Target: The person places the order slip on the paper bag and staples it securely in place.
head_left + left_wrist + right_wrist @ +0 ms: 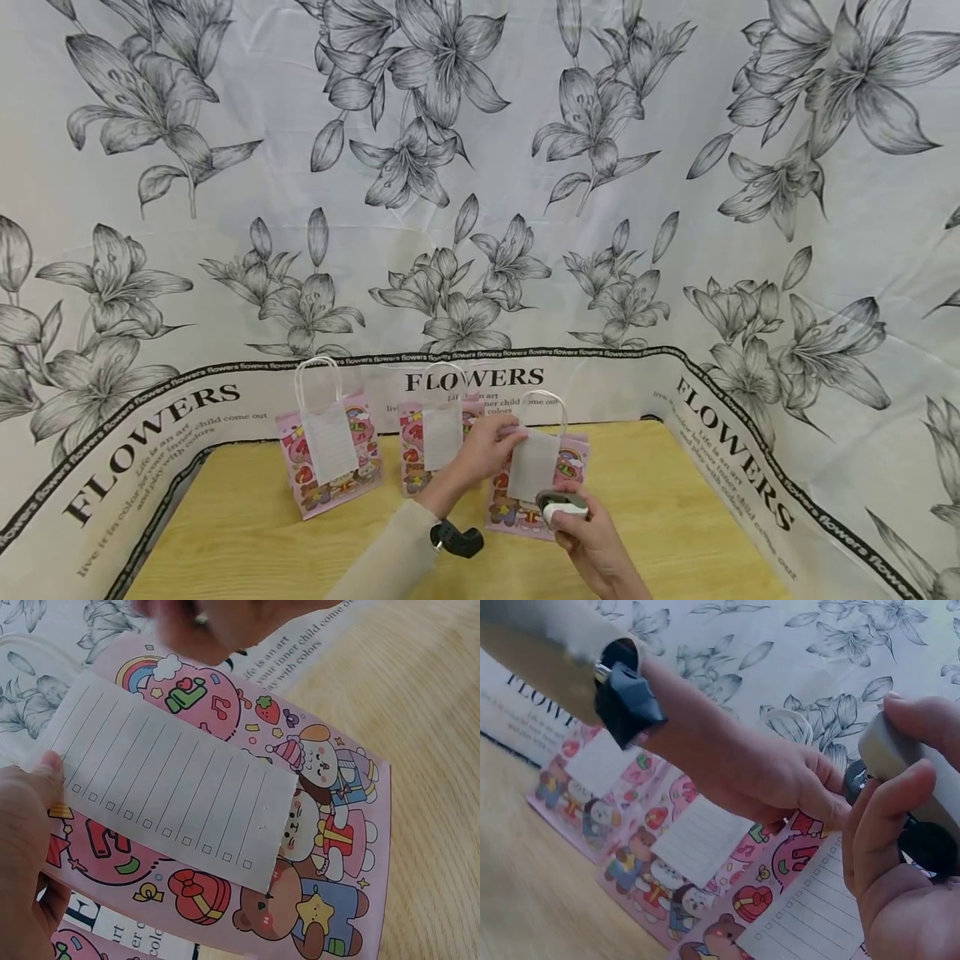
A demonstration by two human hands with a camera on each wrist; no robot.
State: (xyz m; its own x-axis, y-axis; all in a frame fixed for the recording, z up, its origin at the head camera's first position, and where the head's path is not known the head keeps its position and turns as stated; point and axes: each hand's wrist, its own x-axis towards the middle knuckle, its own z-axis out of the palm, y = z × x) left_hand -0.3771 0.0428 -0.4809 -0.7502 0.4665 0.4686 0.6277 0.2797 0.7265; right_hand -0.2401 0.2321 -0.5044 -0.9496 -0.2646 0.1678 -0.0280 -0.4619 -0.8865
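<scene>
A pink gift bag (573,467) with cartoon animals and white handles stands in front of me, and a lined checklist sheet (172,780) lies against its face. My left hand (487,450) pinches the sheet and bag at the top edge, its thumb (49,769) on the paper. In my right hand (596,537) I grip a small grey-and-white stapler (562,507), close to the sheet's lower right in the head view. The right wrist view shows the fingers wrapped round the stapler (889,750). A small mark shows near the sheet's lower end.
Two similar pink bags, one at far left (367,425) and one in the middle (412,433), stand to the left with white sheets on their fronts. Behind the wooden table (247,533) hangs a flower-printed cloth (465,183), which also rises at both sides.
</scene>
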